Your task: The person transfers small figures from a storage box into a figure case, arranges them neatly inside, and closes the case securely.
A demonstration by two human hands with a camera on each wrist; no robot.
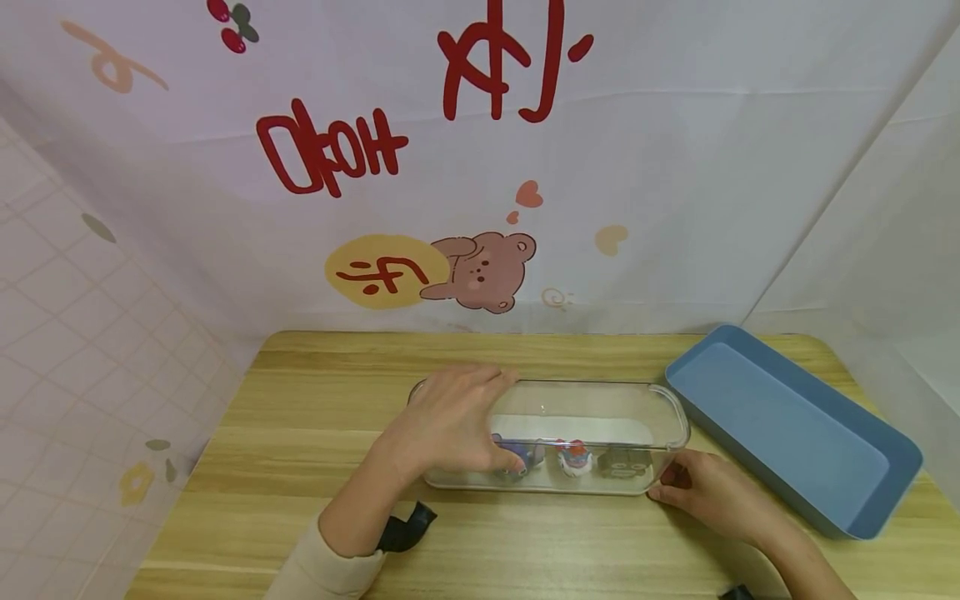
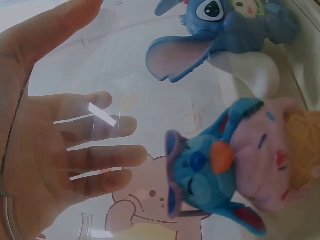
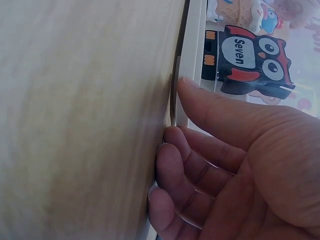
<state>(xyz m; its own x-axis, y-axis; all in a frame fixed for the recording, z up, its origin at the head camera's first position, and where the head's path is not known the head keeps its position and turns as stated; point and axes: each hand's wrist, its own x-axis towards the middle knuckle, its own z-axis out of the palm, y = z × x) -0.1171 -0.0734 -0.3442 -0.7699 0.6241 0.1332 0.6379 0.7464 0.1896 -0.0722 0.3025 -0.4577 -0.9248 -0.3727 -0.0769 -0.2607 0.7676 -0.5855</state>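
Observation:
A clear plastic display box (image 1: 592, 408) with a pale base (image 3: 196, 45) sits on the table. Inside stand a blue long-eared figurine (image 2: 240, 30), another blue figurine in pink (image 2: 200, 167) and a flat owl figure marked "Seven" (image 3: 257, 62). My left hand (image 1: 453, 421) spans the box's left half from above: the thumb is down the front, and the fingers, visible through the plastic, point down behind the rear wall. At the front right corner, my right hand (image 1: 708, 492) pinches the base edge, thumb against its side, other fingers curled low by the tabletop.
A blue rectangular tray (image 1: 787, 425) lies at an angle on the right, close to the box's right end. The wooden tabletop (image 1: 315, 417) ends at a white printed cloth (image 1: 675, 183) behind. Black straps (image 1: 405, 529) are at the wrists.

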